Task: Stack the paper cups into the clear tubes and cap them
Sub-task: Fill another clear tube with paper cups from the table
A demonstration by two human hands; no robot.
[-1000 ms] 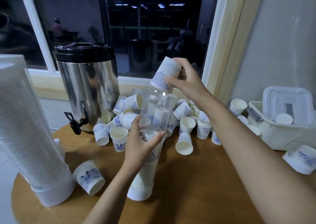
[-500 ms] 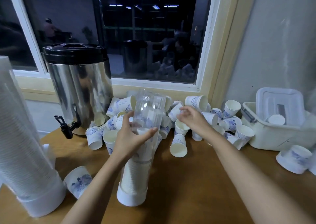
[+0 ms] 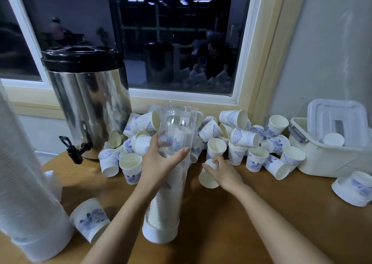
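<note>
A clear tube (image 3: 177, 126) stands upright on the wooden table (image 3: 251, 219), its lower half filled with stacked paper cups above a white base cap (image 3: 160, 233). My left hand (image 3: 161, 161) grips the tube at mid-height. Just right of the tube, my right hand (image 3: 223, 170) curls its fingers round a paper cup (image 3: 207, 178) lying on its side, mouth toward me. A heap of white cups with blue flower prints (image 3: 237, 136) lies behind, under the window.
A steel drinks urn (image 3: 88, 100) with a black tap stands at back left. A filled tube (image 3: 24, 193) leans at the far left, one loose cup (image 3: 89, 219) beside it. A white lidded bin (image 3: 330, 140) sits at right, another cup (image 3: 354, 187) in front of it.
My right hand dropped from above the tube's mouth, where it held a cup, down to the table and took hold of another cup right of the tube. The left hand kept its grip.
</note>
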